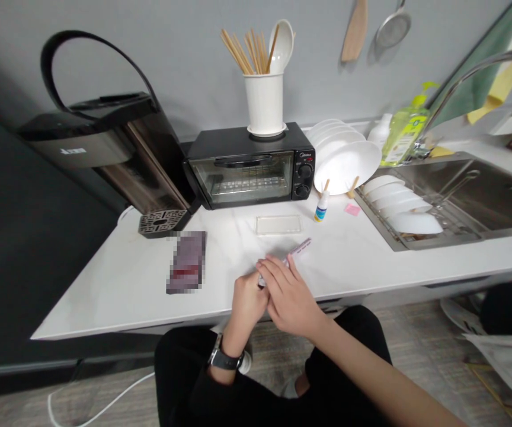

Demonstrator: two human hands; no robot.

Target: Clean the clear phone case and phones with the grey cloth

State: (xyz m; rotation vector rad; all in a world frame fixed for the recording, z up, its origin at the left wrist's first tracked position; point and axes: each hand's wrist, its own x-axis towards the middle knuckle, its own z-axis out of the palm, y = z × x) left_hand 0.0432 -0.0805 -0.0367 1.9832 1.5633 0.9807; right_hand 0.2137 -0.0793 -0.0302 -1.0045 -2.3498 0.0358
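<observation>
Both of my hands meet just above the counter's front edge, around a thin, flat, pale-purple thing (300,247) with small dark marks along its side. My left hand (248,299), with a dark-banded watch on its wrist, is closed at the near end. Across it lies my right hand (292,296), its fingers pressed together over the thing and hiding its middle. I cannot make out its kind. Beyond the hands, a clear rectangular case or shallow tray (278,225) lies flat. A small white bottle (321,207) with a blue-and-yellow label stands to its right.
On the white counter (118,284) lies a blurred purple flat item (188,261). Behind stand a drink dispenser (100,148), a toaster oven (249,172) and upright plates (347,166). A pink slip (352,209) lies near the sink (496,201), whose rack holds white bowls (398,201).
</observation>
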